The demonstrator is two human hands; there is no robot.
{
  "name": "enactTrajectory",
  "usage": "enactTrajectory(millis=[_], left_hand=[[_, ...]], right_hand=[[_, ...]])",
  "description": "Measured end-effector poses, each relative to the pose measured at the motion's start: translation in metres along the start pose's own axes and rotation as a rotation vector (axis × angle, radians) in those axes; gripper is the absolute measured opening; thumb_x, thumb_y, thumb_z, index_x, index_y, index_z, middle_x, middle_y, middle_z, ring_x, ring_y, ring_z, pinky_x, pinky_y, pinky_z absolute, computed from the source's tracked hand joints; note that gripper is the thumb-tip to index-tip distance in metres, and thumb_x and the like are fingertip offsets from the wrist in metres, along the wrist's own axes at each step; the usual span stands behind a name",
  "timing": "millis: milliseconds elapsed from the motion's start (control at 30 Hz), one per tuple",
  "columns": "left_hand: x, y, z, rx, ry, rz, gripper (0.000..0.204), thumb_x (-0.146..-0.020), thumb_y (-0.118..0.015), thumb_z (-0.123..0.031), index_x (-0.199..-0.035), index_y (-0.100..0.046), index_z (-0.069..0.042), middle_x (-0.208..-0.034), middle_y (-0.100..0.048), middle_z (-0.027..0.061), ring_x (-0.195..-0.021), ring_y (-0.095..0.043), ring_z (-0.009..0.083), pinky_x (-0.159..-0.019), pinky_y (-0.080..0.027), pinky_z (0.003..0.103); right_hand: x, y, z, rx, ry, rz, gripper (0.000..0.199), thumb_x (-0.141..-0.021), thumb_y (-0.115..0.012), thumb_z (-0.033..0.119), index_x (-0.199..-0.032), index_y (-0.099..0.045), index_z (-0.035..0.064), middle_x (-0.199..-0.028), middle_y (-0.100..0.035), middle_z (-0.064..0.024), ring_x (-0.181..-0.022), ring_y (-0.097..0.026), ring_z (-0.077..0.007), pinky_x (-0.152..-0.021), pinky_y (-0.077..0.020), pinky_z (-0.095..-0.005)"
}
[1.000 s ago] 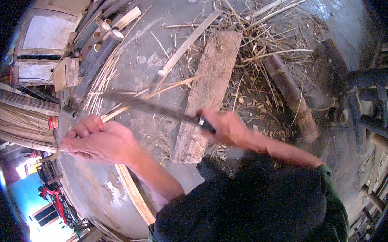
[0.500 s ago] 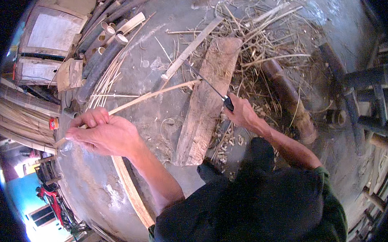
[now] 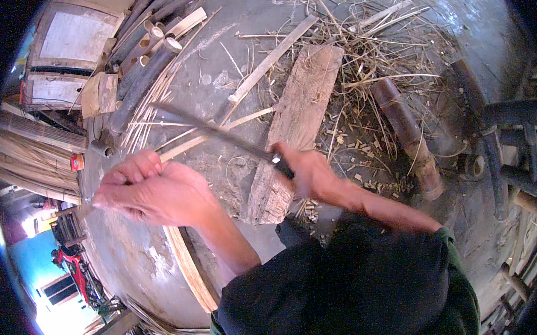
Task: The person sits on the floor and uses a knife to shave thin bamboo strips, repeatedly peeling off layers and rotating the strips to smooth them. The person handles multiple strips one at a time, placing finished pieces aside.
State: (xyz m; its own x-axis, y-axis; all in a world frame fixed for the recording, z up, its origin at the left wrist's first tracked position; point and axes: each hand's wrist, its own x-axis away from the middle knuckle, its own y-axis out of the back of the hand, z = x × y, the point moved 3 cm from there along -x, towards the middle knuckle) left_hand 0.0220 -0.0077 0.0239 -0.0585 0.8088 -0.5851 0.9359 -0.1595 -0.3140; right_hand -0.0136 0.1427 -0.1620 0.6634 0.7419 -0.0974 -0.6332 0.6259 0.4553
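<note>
My left hand (image 3: 156, 189) is closed around a thin pale bamboo strip (image 3: 254, 116). The strip slants up to the right, its far end touching the edge of a rough wooden board (image 3: 308, 91) on the floor. In my right hand (image 3: 313, 172) is the dark handle of a long knife (image 3: 236, 141), held over the near part of the board. Its blade, blurred by motion, points left and passes above the strip, hiding a bit of it.
Loose shavings (image 3: 375, 58) and small cut chips (image 3: 365, 148) litter the floor beyond and right of the board. A brown bamboo pole (image 3: 396, 113) lies at the right. Bamboo tubes (image 3: 147, 69) and split strips (image 3: 148, 117) are at the left, with a flat batten (image 3: 273, 59) nearer the board.
The knife has swung from pointing away over the board to pointing left across the strip. My right hand has moved nearer and left; my left hand still grips the strip.
</note>
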Motion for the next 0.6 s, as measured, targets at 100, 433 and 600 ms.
enactTrajectory(millis=[100,433,600], left_hand=[[0.000,-0.016,0.027,0.039,0.095,0.011,0.048,-0.103,-0.038,-0.047,-0.069,-0.030,-0.014,-0.062,-0.023,-0.0027,-0.054,-0.024,0.0100,-0.049,-0.022,0.026],[-0.004,-0.014,0.021,0.093,0.081,-0.016,0.045,-0.102,-0.043,-0.044,-0.070,-0.034,-0.014,-0.063,-0.023,-0.0034,-0.054,-0.024,0.0090,-0.047,-0.021,0.026],[-0.003,-0.022,0.018,0.069,0.061,0.008,0.046,-0.102,-0.044,-0.044,-0.070,-0.033,-0.014,-0.065,-0.023,-0.0034,-0.055,-0.023,0.0092,-0.047,-0.021,0.026]], right_hand=[[0.010,0.011,-0.055,0.129,-0.176,-0.054,0.037,-0.081,-0.067,0.017,-0.112,-0.048,0.0088,-0.074,-0.063,-0.0198,-0.070,-0.065,-0.0404,-0.059,-0.0506,-0.0480],[0.005,0.018,-0.013,-0.031,0.060,-0.003,0.035,-0.080,-0.068,0.016,-0.109,-0.049,0.0076,-0.074,-0.062,-0.0221,-0.069,-0.064,-0.0421,-0.057,-0.0505,-0.0475],[0.005,0.023,-0.069,0.094,-0.118,-0.134,0.036,-0.081,-0.068,0.018,-0.110,-0.050,0.0062,-0.074,-0.062,-0.0226,-0.071,-0.064,-0.0426,-0.058,-0.0511,-0.0473]])
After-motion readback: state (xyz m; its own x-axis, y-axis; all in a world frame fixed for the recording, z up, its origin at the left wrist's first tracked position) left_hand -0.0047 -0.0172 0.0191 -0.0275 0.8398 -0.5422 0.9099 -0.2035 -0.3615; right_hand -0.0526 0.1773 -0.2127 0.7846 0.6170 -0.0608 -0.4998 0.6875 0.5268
